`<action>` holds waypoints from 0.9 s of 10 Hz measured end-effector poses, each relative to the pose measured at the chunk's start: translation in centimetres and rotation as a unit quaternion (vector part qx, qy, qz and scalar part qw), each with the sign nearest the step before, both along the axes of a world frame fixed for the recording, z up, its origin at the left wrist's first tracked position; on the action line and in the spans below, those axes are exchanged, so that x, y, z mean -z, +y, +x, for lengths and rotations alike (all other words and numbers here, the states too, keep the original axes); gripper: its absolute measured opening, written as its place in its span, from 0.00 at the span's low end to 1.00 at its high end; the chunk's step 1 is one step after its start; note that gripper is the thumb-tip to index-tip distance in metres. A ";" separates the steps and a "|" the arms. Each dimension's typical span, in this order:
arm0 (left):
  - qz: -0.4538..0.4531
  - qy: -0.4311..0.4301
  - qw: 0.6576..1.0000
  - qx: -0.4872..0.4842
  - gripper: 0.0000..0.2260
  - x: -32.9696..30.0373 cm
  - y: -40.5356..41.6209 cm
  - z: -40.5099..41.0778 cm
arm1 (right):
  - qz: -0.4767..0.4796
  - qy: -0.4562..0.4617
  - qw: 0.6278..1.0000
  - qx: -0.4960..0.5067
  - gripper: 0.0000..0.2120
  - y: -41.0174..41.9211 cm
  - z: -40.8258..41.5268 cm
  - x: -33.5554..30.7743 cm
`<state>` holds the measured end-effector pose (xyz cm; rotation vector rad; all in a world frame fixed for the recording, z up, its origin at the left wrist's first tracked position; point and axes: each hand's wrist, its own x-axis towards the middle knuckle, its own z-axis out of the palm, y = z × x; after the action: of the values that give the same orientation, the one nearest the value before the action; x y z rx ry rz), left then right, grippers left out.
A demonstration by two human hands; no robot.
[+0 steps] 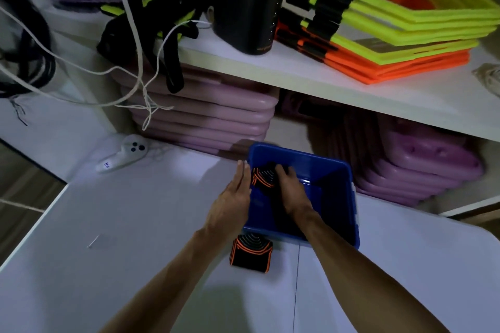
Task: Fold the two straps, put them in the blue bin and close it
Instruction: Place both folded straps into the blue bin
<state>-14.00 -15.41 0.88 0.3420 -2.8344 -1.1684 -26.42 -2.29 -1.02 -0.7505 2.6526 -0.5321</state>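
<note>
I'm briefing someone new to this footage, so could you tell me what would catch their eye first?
Probably the blue bin at the centre of the white table, with both hands at its left end: the right hand lowers a folded strap in while the left hand steadies the wall. Then the neon yellow and orange frames stacked on the shelf, upper right.

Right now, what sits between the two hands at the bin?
In the head view, a folded strap sits between the left hand and right hand, inside the blue bin.
</note>
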 end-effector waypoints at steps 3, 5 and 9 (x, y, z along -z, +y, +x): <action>-0.073 0.004 0.997 -0.017 0.25 -0.4 0.3 -0.4 | -0.013 -0.060 0.992 0.108 0.44 1.3 3.8 -3.6; -0.040 -0.024 0.999 -0.018 0.29 -1.7 0.6 0.0 | -0.212 0.066 0.964 0.147 0.25 5.6 12.6 -5.8; -0.087 -0.022 0.996 -0.002 0.27 -1.1 0.4 -0.1 | -0.083 0.049 0.995 0.021 0.43 7.1 17.3 2.8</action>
<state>-14.08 -15.05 1.98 0.3649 -2.9435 -0.9163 -9.11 4.86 -3.86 -0.7897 2.7452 -0.7522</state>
